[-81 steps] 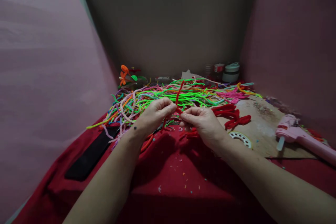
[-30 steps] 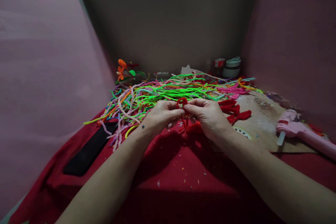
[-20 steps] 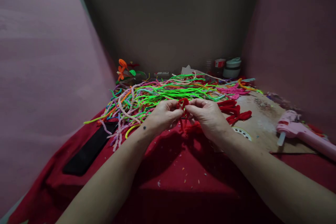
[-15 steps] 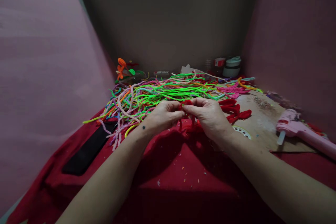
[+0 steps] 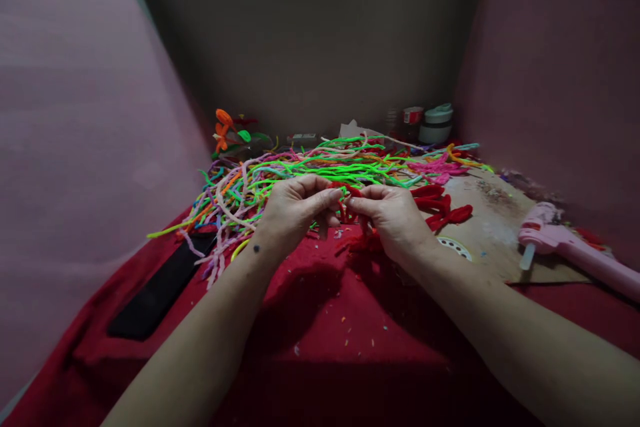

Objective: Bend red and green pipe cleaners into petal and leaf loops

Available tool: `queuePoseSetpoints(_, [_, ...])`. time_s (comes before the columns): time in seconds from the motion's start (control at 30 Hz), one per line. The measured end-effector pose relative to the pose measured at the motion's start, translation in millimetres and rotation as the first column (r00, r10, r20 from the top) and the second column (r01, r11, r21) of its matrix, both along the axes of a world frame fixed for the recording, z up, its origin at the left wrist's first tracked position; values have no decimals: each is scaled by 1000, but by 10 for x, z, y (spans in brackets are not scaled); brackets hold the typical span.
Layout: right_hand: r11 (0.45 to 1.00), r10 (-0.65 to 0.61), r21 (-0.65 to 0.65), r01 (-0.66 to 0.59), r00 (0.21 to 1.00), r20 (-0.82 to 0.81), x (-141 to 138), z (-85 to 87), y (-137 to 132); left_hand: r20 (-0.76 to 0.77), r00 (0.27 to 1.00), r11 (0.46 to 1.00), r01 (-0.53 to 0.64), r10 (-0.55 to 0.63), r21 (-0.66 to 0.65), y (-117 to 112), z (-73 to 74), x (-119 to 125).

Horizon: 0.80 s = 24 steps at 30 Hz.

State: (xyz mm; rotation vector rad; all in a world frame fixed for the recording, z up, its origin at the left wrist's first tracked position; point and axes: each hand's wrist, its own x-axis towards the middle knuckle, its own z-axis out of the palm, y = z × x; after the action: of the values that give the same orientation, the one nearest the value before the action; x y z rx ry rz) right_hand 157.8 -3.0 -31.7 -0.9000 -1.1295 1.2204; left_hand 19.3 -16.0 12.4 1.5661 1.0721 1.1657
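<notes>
Between my hands is a red pipe cleaner [image 5: 345, 185], bent into a loop whose far side arches up between the fingertips. My left hand [image 5: 297, 205] pinches one end of it between thumb and forefinger. At the other side my right hand [image 5: 393, 213] grips it with thumb and curled fingers. More red fuzzy pieces [image 5: 365, 242] lie on the cloth just below my right hand. Beyond it, red looped pipe-cleaner shapes [image 5: 443, 207] rest on a cardboard sheet [image 5: 493, 227].
A big heap of coloured pipe cleaners [image 5: 300, 170] spreads behind my hands. A black flat object [image 5: 163, 290] lies at left on the red cloth [image 5: 320, 333]. At right is a pink glue gun [image 5: 555, 240]. An orange flower [image 5: 223, 127] and a lidded cup [image 5: 436, 125] stand at the back.
My hands have drawn slightly apart, the left moving left, and the red loop between them shows more openly. The whole view has shifted a little.
</notes>
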Motion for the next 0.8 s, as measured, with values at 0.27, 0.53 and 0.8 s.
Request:
queuePoseSetpoints(0.27, [999,26,-40,-26,1000,4,-9,3,-29,41,999,1000,2,-3,10,5,-23,3])
queuePoseSetpoints(0.53, [992,46,-111,-66,984,-174,-15,-13,-5,-404,910,948,39,98,316,39,-151,9])
queuePoseSetpoints(0.8, [979,59,-169,-112,955,-291,-20,4,31,-388,922,987,53,10,151,33,-107,19])
